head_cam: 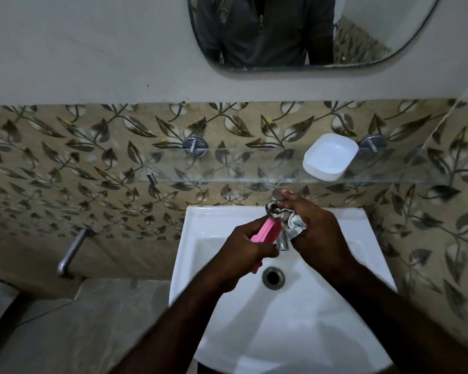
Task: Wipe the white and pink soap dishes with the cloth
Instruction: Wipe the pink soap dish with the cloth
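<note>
My left hand (243,251) grips the pink soap dish (265,232), held on edge above the white sink (200,238). My right hand (314,230) holds a crumpled grey patterned cloth (289,218) pressed against the upper end of the pink dish. The white soap dish (328,157) lies by itself on the glass shelf (200,168), up and to the right of my hands. Much of the pink dish is hidden by my fingers and the cloth.
The sink's tap (283,242) sits just under my hands and the drain (273,277) below them. A second metal tap (72,252) sticks out of the tiled wall on the left. A mirror (281,31) hangs above the shelf.
</note>
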Motion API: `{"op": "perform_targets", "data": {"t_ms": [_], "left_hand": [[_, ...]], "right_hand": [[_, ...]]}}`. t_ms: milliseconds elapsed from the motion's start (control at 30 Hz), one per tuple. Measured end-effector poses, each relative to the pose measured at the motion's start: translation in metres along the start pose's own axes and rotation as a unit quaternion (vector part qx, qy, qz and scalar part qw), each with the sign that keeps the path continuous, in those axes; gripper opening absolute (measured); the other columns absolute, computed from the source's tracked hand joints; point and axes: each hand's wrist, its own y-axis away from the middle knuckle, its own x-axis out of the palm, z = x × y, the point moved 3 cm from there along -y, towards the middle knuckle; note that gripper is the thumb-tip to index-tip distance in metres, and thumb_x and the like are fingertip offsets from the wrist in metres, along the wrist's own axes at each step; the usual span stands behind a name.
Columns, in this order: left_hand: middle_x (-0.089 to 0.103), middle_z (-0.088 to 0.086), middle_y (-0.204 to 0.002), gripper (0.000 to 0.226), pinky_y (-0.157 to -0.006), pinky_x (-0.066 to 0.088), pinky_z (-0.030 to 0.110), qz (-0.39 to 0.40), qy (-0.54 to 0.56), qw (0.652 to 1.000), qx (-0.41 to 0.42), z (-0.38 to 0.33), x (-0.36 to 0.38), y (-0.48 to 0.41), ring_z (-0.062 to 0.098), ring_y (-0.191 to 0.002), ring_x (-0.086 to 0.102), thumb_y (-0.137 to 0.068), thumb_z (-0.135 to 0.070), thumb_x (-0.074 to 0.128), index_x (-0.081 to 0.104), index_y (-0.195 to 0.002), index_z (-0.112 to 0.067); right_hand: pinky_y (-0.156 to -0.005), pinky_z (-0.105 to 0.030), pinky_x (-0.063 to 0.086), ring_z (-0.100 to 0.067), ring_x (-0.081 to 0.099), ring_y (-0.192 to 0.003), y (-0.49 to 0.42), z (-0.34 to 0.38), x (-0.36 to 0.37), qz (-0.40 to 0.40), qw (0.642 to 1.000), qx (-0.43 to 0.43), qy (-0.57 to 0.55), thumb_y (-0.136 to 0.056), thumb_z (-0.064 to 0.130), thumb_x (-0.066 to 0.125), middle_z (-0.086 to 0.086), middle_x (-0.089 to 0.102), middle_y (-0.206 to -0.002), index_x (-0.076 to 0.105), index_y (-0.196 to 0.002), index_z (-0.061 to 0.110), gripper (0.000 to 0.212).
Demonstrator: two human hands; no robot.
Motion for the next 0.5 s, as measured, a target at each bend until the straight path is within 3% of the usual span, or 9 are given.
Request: {"op": "perform_targets", "data": {"t_ms": [67,133,167,233,300,367,400,500], "left_hand": [[0.059,0.004,-0.068,0.026,-0.052,0.039,0.028,-0.015,0.006,1.0,-0.013,-0.003,0.0,0.002,0.022,-0.058,0.047,-0.062,-0.009,0.067,0.07,-0.08,-0.028],[0.054,0.015,-0.068,0.018,-0.05,0.037,0.026,-0.034,0.015,0.999,-0.018,-0.005,-0.002,0.005,0.025,-0.06,0.047,-0.063,-0.011,0.061,0.065,-0.08,-0.01],[0.054,0.016,-0.069,0.021,-0.051,0.037,0.027,-0.036,0.022,0.999,-0.015,-0.005,-0.003,0.006,0.026,-0.063,0.047,-0.063,-0.011,0.059,0.063,-0.083,-0.004],[0.055,0.015,-0.076,0.028,-0.057,0.037,0.033,-0.017,0.034,0.999,0.0,-0.008,0.0,0.01,0.026,-0.068,0.046,-0.064,-0.008,0.055,0.068,-0.088,-0.011],[0.058,0.013,-0.082,0.043,-0.062,0.04,0.037,-0.014,0.039,0.999,0.031,-0.015,0.0,0.012,0.024,-0.073,0.051,-0.063,-0.007,0.054,0.074,-0.093,-0.031],[0.061,0.009,-0.083,0.05,-0.064,0.043,0.037,-0.031,0.02,0.998,0.049,-0.02,-0.006,0.009,0.022,-0.077,0.055,-0.062,-0.009,0.055,0.073,-0.099,-0.038],[0.062,0.006,-0.082,0.053,-0.064,0.042,0.037,-0.039,0.007,0.998,0.046,-0.021,-0.009,0.007,0.022,-0.076,0.055,-0.062,-0.01,0.055,0.072,-0.103,-0.038],[0.062,0.001,-0.073,0.049,-0.059,0.039,0.034,-0.045,-0.014,0.999,0.024,-0.023,-0.013,0.002,0.022,-0.067,0.049,-0.063,-0.01,0.056,0.072,-0.103,-0.034]], "right_hand": [[-0.108,-0.015,0.034,-0.021,0.058,-0.122,0.004,0.01,0.008,-0.003,0.999,-0.045,0.03,-0.077,0.0,0.075,0.0,0.063,-0.125,0.068,-0.116,0.013,0.042],[-0.11,-0.025,0.034,-0.025,0.057,-0.122,0.014,0.017,0.017,0.03,0.982,-0.162,0.091,-0.075,0.002,0.076,-0.011,0.065,-0.125,0.069,-0.115,0.003,0.041],[-0.109,-0.028,0.036,-0.027,0.057,-0.122,0.014,0.015,0.015,0.044,0.979,-0.175,0.089,-0.075,0.0,0.076,-0.013,0.066,-0.124,0.069,-0.115,0.001,0.041],[-0.098,-0.024,0.044,-0.027,0.066,-0.111,0.004,0.006,0.002,0.023,0.997,-0.059,0.031,-0.078,-0.003,0.075,-0.009,0.071,-0.115,0.07,-0.114,0.005,0.037],[-0.079,-0.028,0.051,-0.024,0.07,-0.087,-0.002,-0.009,-0.004,-0.024,0.997,0.066,0.024,-0.082,0.005,0.071,-0.004,0.075,-0.092,0.072,-0.106,0.014,0.026],[-0.072,-0.03,0.051,-0.019,0.068,-0.076,0.003,-0.009,-0.001,-0.055,0.994,0.092,0.03,-0.084,0.009,0.069,-0.003,0.075,-0.084,0.071,-0.106,0.02,0.024],[-0.072,-0.025,0.051,-0.013,0.068,-0.078,0.007,-0.007,0.003,-0.079,0.992,0.096,0.01,-0.085,0.009,0.07,0.0,0.076,-0.088,0.071,-0.109,0.021,0.027],[-0.083,-0.011,0.049,-0.004,0.066,-0.094,0.015,0.008,0.009,-0.118,0.989,0.061,-0.059,-0.081,0.004,0.075,0.005,0.073,-0.105,0.071,-0.114,0.015,0.035]]}}
